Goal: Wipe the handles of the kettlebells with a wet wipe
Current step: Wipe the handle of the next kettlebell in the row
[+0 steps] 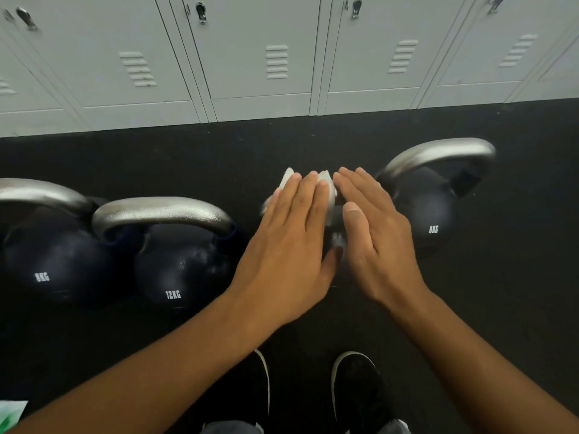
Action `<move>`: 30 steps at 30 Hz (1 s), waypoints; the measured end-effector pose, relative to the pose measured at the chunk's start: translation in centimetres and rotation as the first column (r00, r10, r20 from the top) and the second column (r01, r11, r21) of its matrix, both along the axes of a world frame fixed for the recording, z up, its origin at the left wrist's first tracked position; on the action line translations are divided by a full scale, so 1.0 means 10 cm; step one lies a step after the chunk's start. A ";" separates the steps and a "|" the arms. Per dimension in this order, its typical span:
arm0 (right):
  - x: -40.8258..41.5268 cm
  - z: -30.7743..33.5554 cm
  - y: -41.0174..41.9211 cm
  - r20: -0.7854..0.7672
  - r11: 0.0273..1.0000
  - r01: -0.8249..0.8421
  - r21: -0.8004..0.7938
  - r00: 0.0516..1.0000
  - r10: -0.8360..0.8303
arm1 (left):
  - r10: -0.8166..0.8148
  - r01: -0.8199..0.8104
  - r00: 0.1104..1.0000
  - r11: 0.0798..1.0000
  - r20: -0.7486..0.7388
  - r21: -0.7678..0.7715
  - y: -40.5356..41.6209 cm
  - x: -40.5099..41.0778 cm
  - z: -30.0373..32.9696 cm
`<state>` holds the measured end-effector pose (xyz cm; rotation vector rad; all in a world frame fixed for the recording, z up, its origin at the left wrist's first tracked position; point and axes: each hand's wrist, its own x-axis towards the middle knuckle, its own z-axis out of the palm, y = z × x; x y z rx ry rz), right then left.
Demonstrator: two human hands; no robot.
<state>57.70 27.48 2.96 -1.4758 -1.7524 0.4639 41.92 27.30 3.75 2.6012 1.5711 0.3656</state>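
Note:
Three black kettlebells with silver handles stand on the floor: an 8KG one (47, 255) at the far left, a 12KG one (181, 264) beside it, and another 8KG one (432, 214) on the right. My left hand (291, 239) lies flat with straight fingers on a white wet wipe (326, 186), which sticks out past the fingertips. My right hand (372, 233) lies flat beside it, fingers straight, its fingertips at the wipe's right edge. Between the two hands a dark object with a silver glint (337, 239) shows; the hands hide most of it.
Grey lockers (275, 64) line the far side of the black rubber floor (517, 277). My two black shoes (357, 389) stand below the hands. A green and white packet (11, 411) lies at the bottom left corner.

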 end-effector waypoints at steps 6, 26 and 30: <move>-0.03 0.00 -0.01 0.018 1.000 -0.013 0.009 1.000 0.013 | 0.150 -0.140 0.977 0.987 0.151 -0.077 0.03 -0.07 -0.03; -0.01 -0.07 0.01 0.033 1.000 -0.004 0.027 0.999 0.003 | 0.102 -0.102 0.990 0.995 0.095 0.002 -0.08 -0.02 -0.06; -0.01 -0.05 0.00 0.017 1.000 0.003 0.024 1.000 -0.003 | 0.114 -0.115 0.989 0.993 0.099 0.003 -0.17 -0.06 -0.08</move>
